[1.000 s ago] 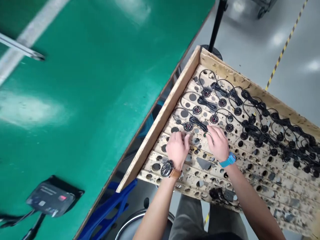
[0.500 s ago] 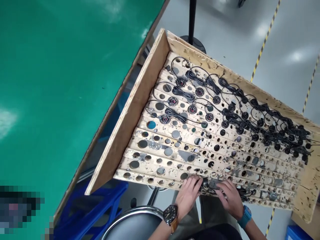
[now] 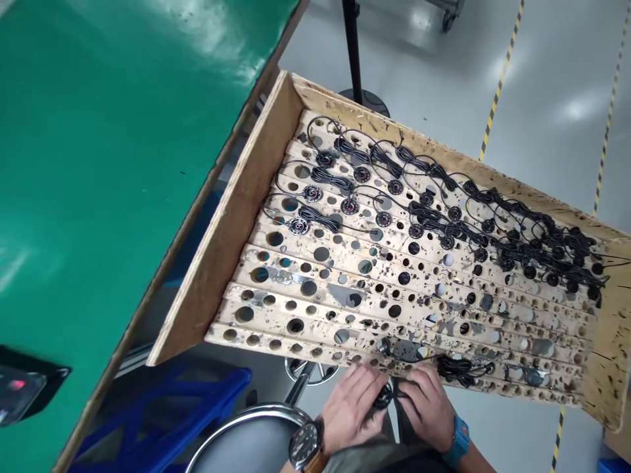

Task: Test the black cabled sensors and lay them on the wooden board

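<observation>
A wooden tray with rows of drilled holes lies tilted in front of me. Several small round black parts with coiled black cables sit in its far rows. My left hand and my right hand meet just below the tray's near edge, both closed around one small round black part with its cable. A loose black cable bundle lies on the near row, just above my right hand. My left wrist carries a watch, my right a blue band.
A green table fills the left side, with a dark device at its near edge. A round stool and a blue crate stand below. A black stand pole rises behind the tray; yellow-black floor tape runs beyond.
Both hands left the tray's middle rows and came back to its near edge, then drew a round part with its cable off the edge toward me. The camera view shifted right.
</observation>
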Demonstrator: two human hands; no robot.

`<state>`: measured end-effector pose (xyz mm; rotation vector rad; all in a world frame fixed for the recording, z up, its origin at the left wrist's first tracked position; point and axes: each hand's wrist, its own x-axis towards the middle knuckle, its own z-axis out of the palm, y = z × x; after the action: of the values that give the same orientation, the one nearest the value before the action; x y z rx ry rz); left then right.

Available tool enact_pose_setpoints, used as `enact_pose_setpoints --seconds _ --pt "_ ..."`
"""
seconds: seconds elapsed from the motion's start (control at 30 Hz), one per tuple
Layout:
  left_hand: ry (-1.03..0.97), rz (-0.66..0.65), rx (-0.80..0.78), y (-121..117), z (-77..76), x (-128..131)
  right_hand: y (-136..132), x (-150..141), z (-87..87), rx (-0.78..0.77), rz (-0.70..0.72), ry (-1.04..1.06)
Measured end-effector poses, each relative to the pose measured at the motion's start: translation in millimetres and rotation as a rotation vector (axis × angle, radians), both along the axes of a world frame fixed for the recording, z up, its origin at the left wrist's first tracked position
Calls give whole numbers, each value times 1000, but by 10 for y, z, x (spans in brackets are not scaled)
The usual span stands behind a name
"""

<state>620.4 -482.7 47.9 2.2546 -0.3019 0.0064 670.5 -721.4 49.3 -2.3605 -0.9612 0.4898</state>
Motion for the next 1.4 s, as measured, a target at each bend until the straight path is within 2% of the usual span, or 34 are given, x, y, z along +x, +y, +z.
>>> enact_pose_setpoints --seconds 0.17,0.23,0.33,0.43,0.5,0.57,0.63,0.73,0.83,0.97,1.1,1.23,1.4 --pt "-12 -15 -64 -201 312 86 -505 156 -88 42 -141 64" --pt "-14 18 -74 -216 374 157 -707 276 -38 29 -181 126" --pt "-10 77 -59 -130 404 303 -857 499 147 -40 -220 276" --pt "4 146 4 78 377 491 -775 822 351 -142 -218 380" --pt "10 217 50 255 322 636 -574 1097 431 -150 -223 361" --pt "2 307 99 434 230 793 -266 1391 437 -109 -243 293" --pt "-6 410 129 601 103 958 101 1665 367 -46 -245 213" --pt "-7 577 139 821 -119 1192 583 1949 156 40 -217 122" --pt "0 727 163 997 -326 1366 795 2019 -119 8 -188 15" --pt "11 804 152 1134 -515 1486 701 1881 -508 -133 -148 -179" --pt "44 822 94 1193 -601 1539 579 1768 -793 -173 -172 -280" --pt "41 759 21 1275 -648 1594 558 1774 -872 -180 -191 -259" --pt "7 666 -8 1416 -703 1719 553 1760 -791 -167 -274 -178"
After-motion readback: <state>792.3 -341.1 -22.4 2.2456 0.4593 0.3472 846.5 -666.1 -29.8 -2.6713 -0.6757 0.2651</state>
